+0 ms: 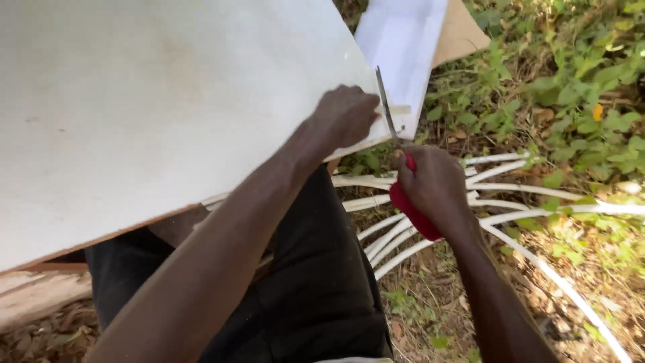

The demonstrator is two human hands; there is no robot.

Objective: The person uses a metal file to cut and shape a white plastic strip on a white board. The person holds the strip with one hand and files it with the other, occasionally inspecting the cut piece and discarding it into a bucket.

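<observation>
Outdoors, on ground thick with green weeds (571,74) and dry leaves, with white pipes (510,188) strewn across the dirt on the right. Big pale board (148,101) tilted across the upper left, brown along its cut lower edge, resting over a lap in black trousers (316,282). Second white sheet (400,47) lying past the board's far corner, brown cardboard (460,33) peeking out behind it. Left hand (346,114) curled at the board's right edge, fingers closed against a thin pale strip (401,109) jutting from that edge; whether pinching it or merely pressing on it, cannot tell. Right hand (433,185) just below and to the right, fist wrapped tight around the red handle (413,215) of a saw. Thin grey blade (386,107) pointing up and slightly left from that fist, crossing the strip right beside the left knuckles. Both forearms reaching in from the bottom edge, left one lying over the trousers, right one above the pipes. Hands near each other, not touching.
</observation>
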